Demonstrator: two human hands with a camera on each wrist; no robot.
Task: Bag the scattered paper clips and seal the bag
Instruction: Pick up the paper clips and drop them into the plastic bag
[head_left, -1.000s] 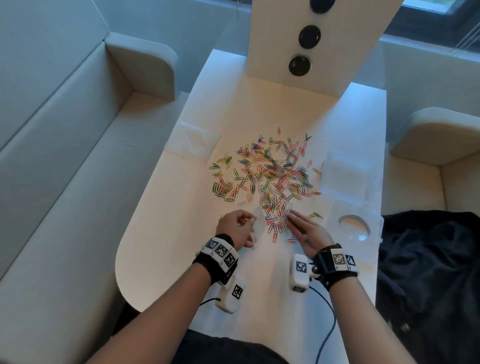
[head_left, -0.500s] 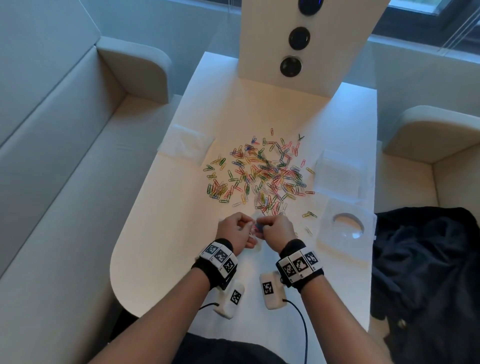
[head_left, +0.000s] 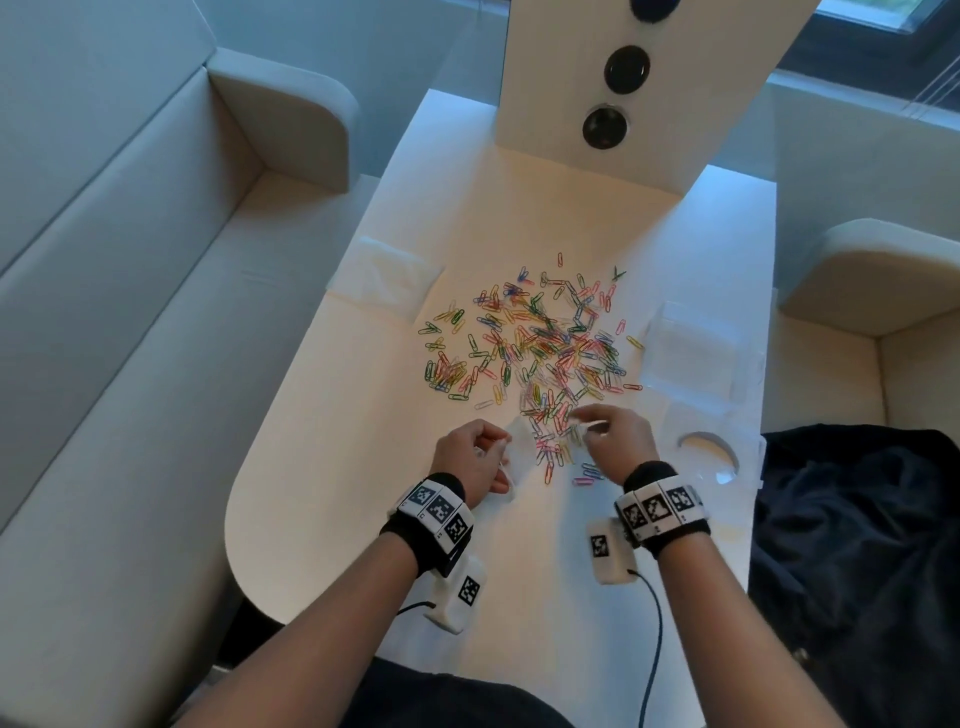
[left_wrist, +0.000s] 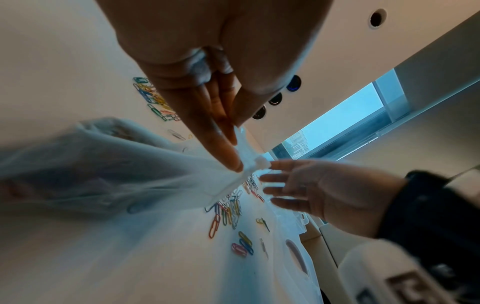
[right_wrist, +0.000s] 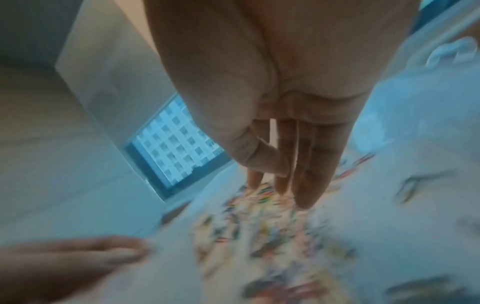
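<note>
So the left hand (head_left: 470, 460) is pinching a small clear plastic zip bag (head_left: 519, 452) right at its mouth. The left wrist view shows thumb and forefinger clamped on the thick zip strip (left_wrist: 255, 162) while the rest of the bag hangs loose toward 8 o'clock. My guess is it's held by the rim so the opening stays up and facing the pile, and only one hand is needed to feed it.

The right hand (head_left: 615, 441) is empty as far as I can see, with its fingers (left_wrist: 279, 176) straight and spread a little. It's hovering over the near edge of the clips, just at 3 o'clock of the bag mouth. The right wrist view is badly smeared, so I can't tell if a fingertip is actually touching a clip. It reads like it's going in for another scoop.

The heap of coloured wire paper clips (head_left: 540, 348) sits mid-desk at 12 o'clock from both hands, spreading down between them, with a few strays (head_left: 587, 473) near the right wrist. Almost all of them are still on the white rounded desk (head_left: 322, 499). I can't make out whether any are inside the bag, so the task looks barely started and sealing is a long way off.

More clear bags are lying flat nearby: one at 10 o'clock of the pile (head_left: 384, 278), and a stack at 3 o'clock (head_left: 691, 353). They're probably spares parked out of the way but still reachable.

One risk is that the bag mouth is limp and could fold shut mid-drop.
</note>
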